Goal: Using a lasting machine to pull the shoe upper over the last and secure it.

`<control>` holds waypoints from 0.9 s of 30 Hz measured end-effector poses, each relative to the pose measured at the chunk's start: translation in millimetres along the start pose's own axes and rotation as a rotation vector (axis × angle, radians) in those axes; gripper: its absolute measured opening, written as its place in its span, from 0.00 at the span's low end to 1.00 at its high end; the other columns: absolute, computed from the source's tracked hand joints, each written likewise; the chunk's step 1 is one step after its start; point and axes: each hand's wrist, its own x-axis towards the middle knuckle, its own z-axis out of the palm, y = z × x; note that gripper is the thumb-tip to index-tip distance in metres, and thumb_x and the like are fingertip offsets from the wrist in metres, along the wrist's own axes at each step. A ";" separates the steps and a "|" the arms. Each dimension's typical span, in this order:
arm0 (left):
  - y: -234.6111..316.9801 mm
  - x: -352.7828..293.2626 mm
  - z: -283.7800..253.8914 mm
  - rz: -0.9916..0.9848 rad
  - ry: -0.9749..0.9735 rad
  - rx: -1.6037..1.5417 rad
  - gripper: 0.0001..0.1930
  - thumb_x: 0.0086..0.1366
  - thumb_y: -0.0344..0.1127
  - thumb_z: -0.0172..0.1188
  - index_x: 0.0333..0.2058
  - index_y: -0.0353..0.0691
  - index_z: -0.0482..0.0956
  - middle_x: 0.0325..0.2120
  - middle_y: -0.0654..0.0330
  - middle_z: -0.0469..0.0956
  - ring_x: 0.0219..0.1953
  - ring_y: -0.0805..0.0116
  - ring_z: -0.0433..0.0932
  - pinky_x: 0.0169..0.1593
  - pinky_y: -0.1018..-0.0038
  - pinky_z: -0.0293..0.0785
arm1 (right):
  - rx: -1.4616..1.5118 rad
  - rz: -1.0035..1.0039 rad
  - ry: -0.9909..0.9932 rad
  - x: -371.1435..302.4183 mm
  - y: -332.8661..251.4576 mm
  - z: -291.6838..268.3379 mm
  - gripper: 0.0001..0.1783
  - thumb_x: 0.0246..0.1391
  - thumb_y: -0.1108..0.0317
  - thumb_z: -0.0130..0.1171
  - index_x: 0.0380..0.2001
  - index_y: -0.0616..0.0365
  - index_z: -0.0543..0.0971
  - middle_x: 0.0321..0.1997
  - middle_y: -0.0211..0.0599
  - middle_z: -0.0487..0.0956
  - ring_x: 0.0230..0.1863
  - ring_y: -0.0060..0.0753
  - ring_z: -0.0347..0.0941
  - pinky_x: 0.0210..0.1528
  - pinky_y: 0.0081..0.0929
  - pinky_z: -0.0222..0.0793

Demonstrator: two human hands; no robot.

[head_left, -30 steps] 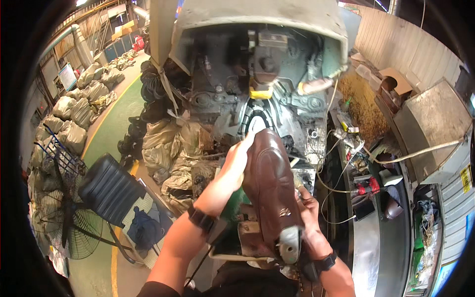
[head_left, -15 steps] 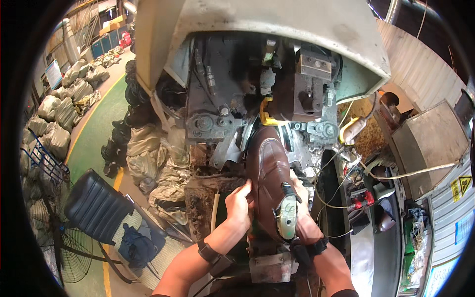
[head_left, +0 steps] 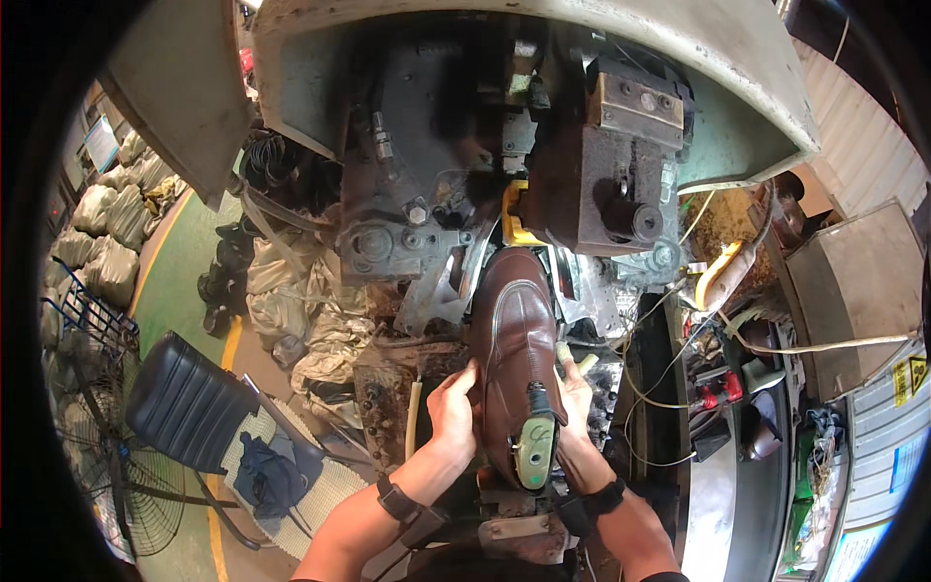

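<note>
A: Left grip (head_left: 451,407), state?
B: Holding the shoe (head_left: 514,315), up against its left side. Right grip (head_left: 575,403) holds the opposite side, so the shoe sits between the two.
A: Fingers?
B: Partly hidden behind the shoe, can't tell how far they curl.
A: Shoe pose?
B: Brown, toe pointing ahead of both grips, heel end back toward the wearer. Green last (head_left: 535,456) pokes out there (one hole visible, plus a scribbled mark).
A: Ahead of the grips?
B: Machine (head_left: 621,155), with its yellow part (head_left: 516,221) just past the toe. Touching or not, can't tell.
A: Sides, quick.
B: Well left of the left grip: black chair (head_left: 194,398), then fan (head_left: 112,466). Right of the right grip, well apart: red tool (head_left: 720,390).
</note>
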 end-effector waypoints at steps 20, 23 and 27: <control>-44.5 47.9 -8.0 0.253 0.103 -0.086 0.11 0.71 0.36 0.61 0.40 0.31 0.84 0.36 0.62 0.83 0.37 0.74 0.78 0.42 0.74 0.74 | 0.128 -0.043 -0.102 29.9 21.5 -17.5 0.31 0.65 0.76 0.59 0.68 0.60 0.62 0.49 0.44 0.83 0.40 0.28 0.83 0.42 0.24 0.83; -44.1 48.8 -10.1 0.257 0.082 -0.080 0.12 0.71 0.36 0.61 0.41 0.30 0.83 0.37 0.61 0.83 0.37 0.73 0.78 0.42 0.74 0.75 | 0.119 -0.049 -0.095 27.3 19.9 -11.2 0.30 0.65 0.76 0.59 0.67 0.61 0.63 0.48 0.44 0.83 0.39 0.28 0.83 0.41 0.24 0.83; -39.7 48.1 -9.7 0.159 0.030 -0.138 0.13 0.73 0.36 0.58 0.42 0.29 0.81 0.38 0.59 0.82 0.37 0.71 0.80 0.43 0.72 0.78 | 0.122 -0.007 -0.078 21.9 14.1 -6.6 0.26 0.64 0.75 0.61 0.63 0.57 0.67 0.50 0.44 0.82 0.42 0.29 0.83 0.43 0.26 0.84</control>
